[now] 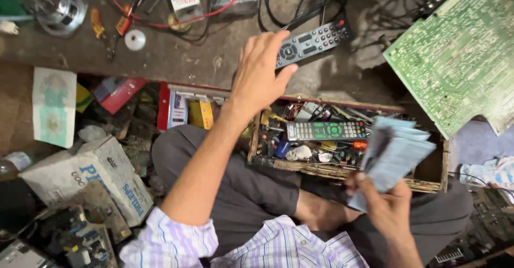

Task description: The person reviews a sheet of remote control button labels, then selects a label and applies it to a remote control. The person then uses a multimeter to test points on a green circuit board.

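My left hand [261, 71] reaches forward over the worktop, fingers spread, its fingertips at the near end of a grey remote control [316, 41] lying there. It grips nothing. My right hand [386, 199] is lower right and holds a fanned stack of pale blue paper sheets [399, 153] above a wooden drawer [428, 181]. Inside the drawer lies a second dark remote [326, 130] with green buttons among small parts.
A large green circuit board [460, 54] leans at the upper right. Red and black test leads [182, 16] and a metal motor part [56, 8] lie on the bench. Cardboard boxes [101, 177] and scrap electronics crowd the floor at left.
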